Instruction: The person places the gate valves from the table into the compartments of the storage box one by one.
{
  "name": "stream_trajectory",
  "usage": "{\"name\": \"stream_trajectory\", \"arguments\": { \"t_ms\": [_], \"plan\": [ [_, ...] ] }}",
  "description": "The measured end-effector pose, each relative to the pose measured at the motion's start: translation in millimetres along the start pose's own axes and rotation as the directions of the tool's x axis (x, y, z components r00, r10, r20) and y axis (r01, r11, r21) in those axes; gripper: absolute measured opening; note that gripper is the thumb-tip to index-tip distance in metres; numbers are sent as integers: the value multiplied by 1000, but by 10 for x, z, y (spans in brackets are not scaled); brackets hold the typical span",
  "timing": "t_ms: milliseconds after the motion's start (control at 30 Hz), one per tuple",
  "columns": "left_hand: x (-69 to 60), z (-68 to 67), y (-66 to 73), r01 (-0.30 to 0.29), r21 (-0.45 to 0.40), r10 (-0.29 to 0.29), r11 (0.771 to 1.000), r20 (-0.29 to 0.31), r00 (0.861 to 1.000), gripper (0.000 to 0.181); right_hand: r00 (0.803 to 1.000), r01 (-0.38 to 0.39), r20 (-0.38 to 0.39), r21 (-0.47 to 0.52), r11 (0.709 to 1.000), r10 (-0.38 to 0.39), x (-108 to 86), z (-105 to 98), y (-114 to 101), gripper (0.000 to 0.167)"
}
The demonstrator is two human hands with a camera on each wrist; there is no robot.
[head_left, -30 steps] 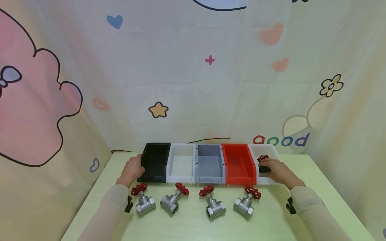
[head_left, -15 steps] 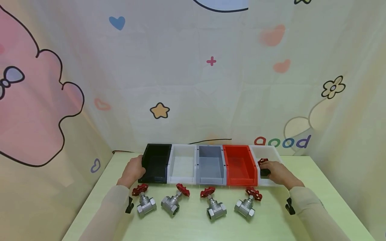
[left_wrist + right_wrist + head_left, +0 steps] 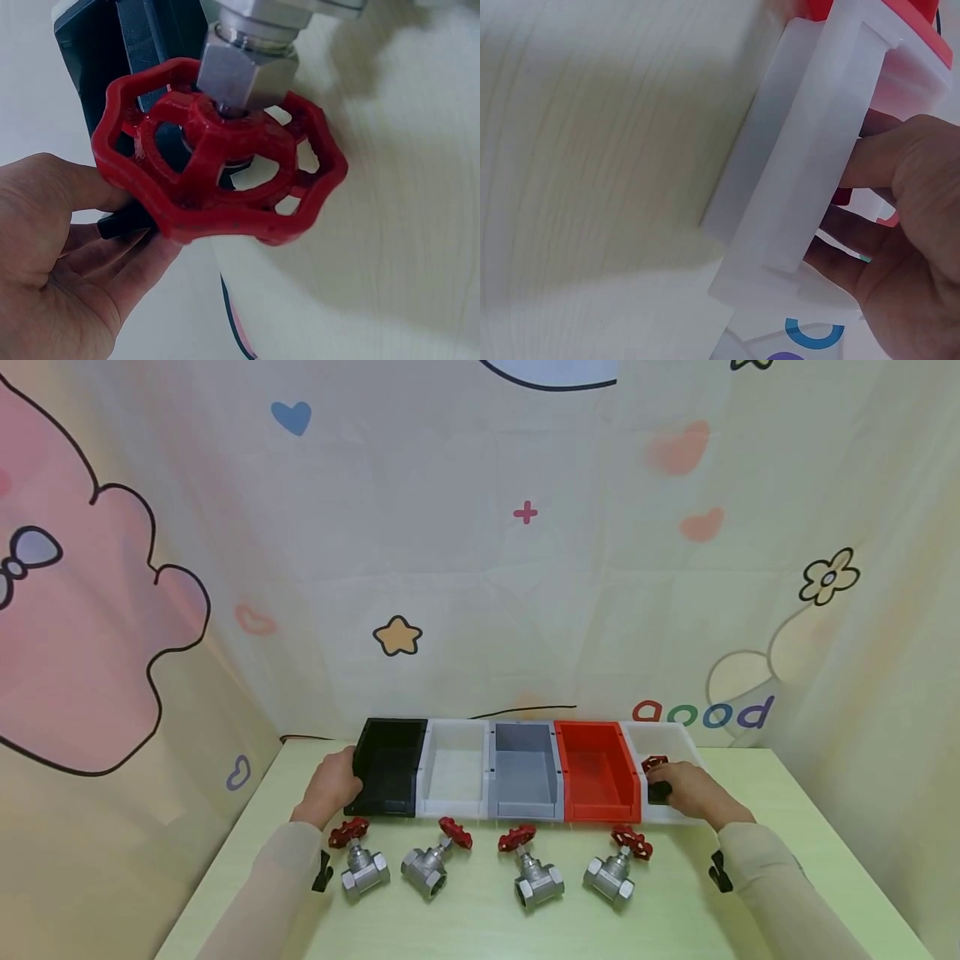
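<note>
In the head view, my left hand [image 3: 327,787] grips the left wall of the black bin [image 3: 387,768]; in the left wrist view, my thumb and fingers pinch the bin's black edge [image 3: 126,221]. My right hand [image 3: 693,792] reaches into the white bin [image 3: 663,737] at the right end, fingers curved on a black piece [image 3: 659,793] beside a red handwheel [image 3: 654,763]. The right wrist view shows the fingers behind the bin's front wall [image 3: 802,150], their tips hidden, and a bit of red [image 3: 841,196] between them.
Between the end bins stand a white bin [image 3: 453,768], a grey bin [image 3: 522,768] and a red bin [image 3: 596,768]. Several metal valves with red handwheels, such as one [image 3: 364,872] at the left and one [image 3: 609,877] at the right, lie in front on the table [image 3: 450,935].
The head view has shifted slightly. My right hand and the black piece sit a little lower in the white bin. My left hand keeps its place on the black bin.
</note>
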State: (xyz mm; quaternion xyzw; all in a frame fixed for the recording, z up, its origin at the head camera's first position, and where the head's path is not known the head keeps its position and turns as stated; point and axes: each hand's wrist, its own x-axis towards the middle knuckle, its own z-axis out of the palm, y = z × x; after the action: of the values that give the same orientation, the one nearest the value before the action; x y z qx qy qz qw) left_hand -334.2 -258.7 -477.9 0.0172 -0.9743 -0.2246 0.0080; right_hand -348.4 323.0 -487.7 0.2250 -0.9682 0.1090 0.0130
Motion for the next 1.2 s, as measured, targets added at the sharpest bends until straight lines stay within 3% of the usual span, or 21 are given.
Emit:
{"name": "stream_trajectory", "arguments": {
  "t_ms": [300, 633, 967, 1200],
  "plan": [
    [2, 23, -1, -4, -2, 4, 1000, -4, 1000, 57, 998, -58, 2, 39, 998, 58, -47, -54, -47, 31],
    [-10, -5, -30, 2, 15, -2, 1000, 14, 1000, 55, 996, -84, -43, 18, 996, 84, -105, -305, -181, 38],
    [-7, 9, -11, 14, 20, -14, 1000, 14, 1000, 56, 993, -39, -117, -40, 998, 34, -199, -476, -349, 39],
    [-6, 18, -18, 11, 26, -11, 1000, 10, 1000, 58, 986, -19, -166, -86, 996, 5, -302, -616, -618, 40]
  ]
}}
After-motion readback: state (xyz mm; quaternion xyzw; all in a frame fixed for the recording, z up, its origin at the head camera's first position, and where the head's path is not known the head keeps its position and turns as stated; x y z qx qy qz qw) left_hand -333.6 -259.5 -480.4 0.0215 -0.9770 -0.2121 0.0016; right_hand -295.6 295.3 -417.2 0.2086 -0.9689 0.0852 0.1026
